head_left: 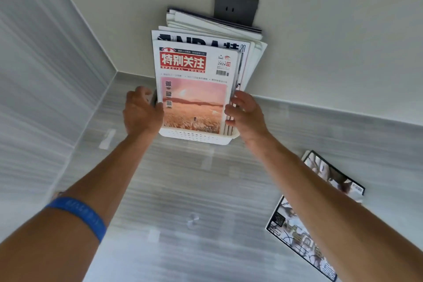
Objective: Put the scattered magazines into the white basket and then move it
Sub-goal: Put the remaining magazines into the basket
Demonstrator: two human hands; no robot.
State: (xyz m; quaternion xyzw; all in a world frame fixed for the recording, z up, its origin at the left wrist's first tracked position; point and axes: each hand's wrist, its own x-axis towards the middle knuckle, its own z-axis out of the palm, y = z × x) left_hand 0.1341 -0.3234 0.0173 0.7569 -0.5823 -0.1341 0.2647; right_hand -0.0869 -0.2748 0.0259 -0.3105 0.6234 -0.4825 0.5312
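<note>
A: Where does the task stand?

B: Partly done. The white basket [196, 138] sits on the floor against the wall, below a dark socket [235, 8], with several magazines [194, 89] standing upright in it. My left hand [140, 114] has its fingers curled round the basket's left end; my right hand [243, 112] grips the right end, fingers over the magazine edges.

A: What is left?

B: Two loose magazines [304, 231] lie on the floor well to my right, partly behind my right forearm. I judge they belong in the basket first, and the move itself is not finished.
</note>
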